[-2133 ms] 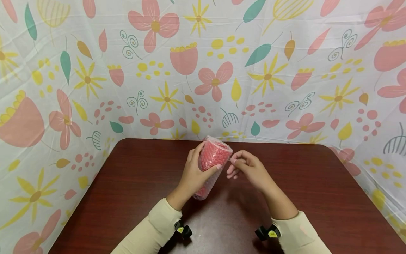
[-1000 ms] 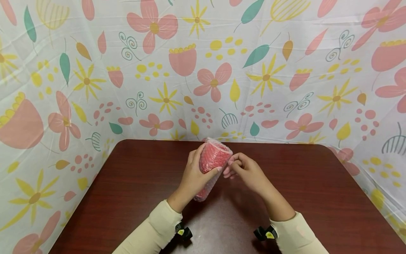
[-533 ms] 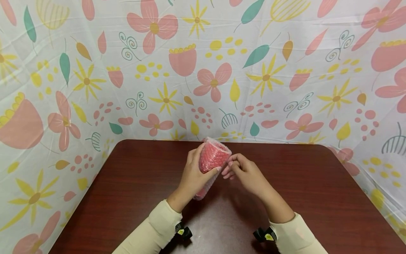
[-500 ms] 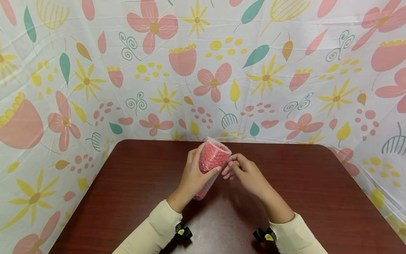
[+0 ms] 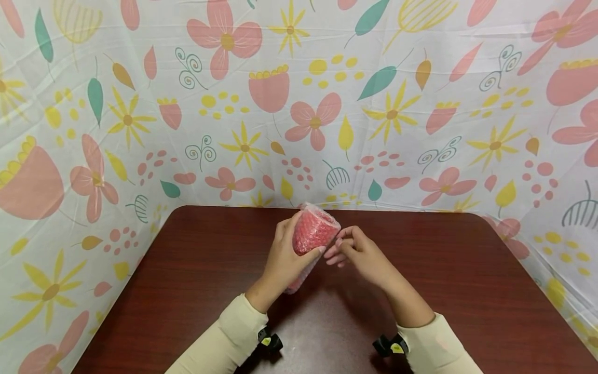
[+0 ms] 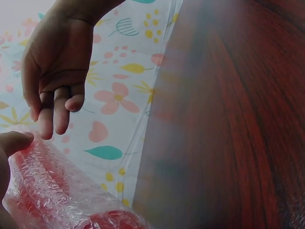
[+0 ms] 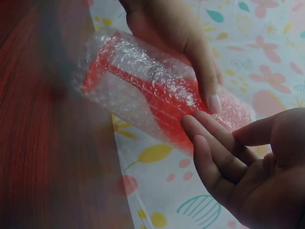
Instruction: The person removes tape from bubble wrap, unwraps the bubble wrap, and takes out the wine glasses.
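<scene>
We see the left hand (image 5: 285,255) wrapped round a red, goblet-shaped thing (image 5: 314,234), its thumb pressing the near side. The right hand (image 5: 363,255) is just beside it, thumb and forefinger drawn together at the edge of the bubble wrap (image 7: 126,90); we cannot tell whether they pinch it. The wrapped thing leans over the tabletop (image 5: 201,270), between both hands (through the clear wrap we make out a narrow stem). Pale sleeves (image 5: 224,332) cover the forearms, and a floral cloth (image 5: 299,171) hangs behind.
</scene>
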`<state>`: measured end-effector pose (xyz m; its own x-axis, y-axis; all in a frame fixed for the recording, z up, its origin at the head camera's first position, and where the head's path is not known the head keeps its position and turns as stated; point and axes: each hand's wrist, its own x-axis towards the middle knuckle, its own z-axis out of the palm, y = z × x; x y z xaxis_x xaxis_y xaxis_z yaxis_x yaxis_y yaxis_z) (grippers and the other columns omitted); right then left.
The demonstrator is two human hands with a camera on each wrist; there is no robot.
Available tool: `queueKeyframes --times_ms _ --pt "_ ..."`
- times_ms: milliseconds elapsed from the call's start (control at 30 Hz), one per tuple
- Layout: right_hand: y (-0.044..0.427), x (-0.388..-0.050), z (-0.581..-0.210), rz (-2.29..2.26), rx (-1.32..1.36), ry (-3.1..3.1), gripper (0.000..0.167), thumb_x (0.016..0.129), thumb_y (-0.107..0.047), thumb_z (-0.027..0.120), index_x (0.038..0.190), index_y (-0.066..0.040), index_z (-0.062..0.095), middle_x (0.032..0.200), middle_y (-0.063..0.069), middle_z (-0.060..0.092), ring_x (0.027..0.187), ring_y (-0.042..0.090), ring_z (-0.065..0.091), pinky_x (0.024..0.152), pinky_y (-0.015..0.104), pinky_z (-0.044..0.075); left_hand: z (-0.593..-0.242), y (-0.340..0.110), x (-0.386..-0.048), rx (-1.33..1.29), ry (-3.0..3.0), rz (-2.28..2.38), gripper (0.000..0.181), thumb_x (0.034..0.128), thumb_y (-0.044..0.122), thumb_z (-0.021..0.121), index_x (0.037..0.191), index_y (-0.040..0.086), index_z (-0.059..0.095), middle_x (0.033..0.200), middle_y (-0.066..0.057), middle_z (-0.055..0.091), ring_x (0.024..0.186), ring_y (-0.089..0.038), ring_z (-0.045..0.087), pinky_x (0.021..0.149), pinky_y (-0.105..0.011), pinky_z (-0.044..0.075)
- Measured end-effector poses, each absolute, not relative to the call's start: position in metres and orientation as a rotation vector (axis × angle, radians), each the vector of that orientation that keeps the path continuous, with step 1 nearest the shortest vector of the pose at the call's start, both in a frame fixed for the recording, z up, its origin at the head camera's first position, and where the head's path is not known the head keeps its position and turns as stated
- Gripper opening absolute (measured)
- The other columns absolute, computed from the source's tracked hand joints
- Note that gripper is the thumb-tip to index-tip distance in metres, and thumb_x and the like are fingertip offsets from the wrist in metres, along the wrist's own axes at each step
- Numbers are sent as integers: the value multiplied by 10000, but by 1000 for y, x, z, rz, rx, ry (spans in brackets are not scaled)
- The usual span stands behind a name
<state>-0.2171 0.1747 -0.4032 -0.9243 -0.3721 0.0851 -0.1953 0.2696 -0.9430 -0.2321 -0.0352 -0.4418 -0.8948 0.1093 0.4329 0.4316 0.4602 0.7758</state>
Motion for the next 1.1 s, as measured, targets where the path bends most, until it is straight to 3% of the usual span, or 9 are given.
queueKeyframes --times_ms 533,767,933,1100 --pt "177 -217 -402 -1725 -538 2331 218 1093 -140 412 1175 62 399 1151 297 699 981 342 747 808 395 600 -441 -35 -232 -449 -2396 -1409 912 802 391 859 1556 291 357 1382 -86 452 1208 -285 583 988 -478 514" --pt "178 -218 -402 -1726 -599 2315 244 1094 -164 420 1167 69 412 1133 337 687 919 306 757 789 463 590 -440 -36 -231 -442 -2399 -1428 906 812 424 843 1559 331 339 1403 -70 441 1225 -272 576 993 -481 512" --pt "179 -219 -402 -1720 -630 2323 203 1091 -150 424 1135 48 434 1033 291 724 862 287 761 756 445 594 -440 -36 -230 -435 -2408 -1446 904 813 424 842 1558 330 339 1405 -68 437 1226 -267 572 995 -475 513" --pt "180 -217 -400 -1748 -603 2334 125 1070 -111 443 1106 1 482 738 192 656 734 297 734 737 443 600 -440 -36 -230 -424 -2423 -1481 900 807 433 845 1549 357 342 1405 -71 444 1216 -265 567 998 -475 507"
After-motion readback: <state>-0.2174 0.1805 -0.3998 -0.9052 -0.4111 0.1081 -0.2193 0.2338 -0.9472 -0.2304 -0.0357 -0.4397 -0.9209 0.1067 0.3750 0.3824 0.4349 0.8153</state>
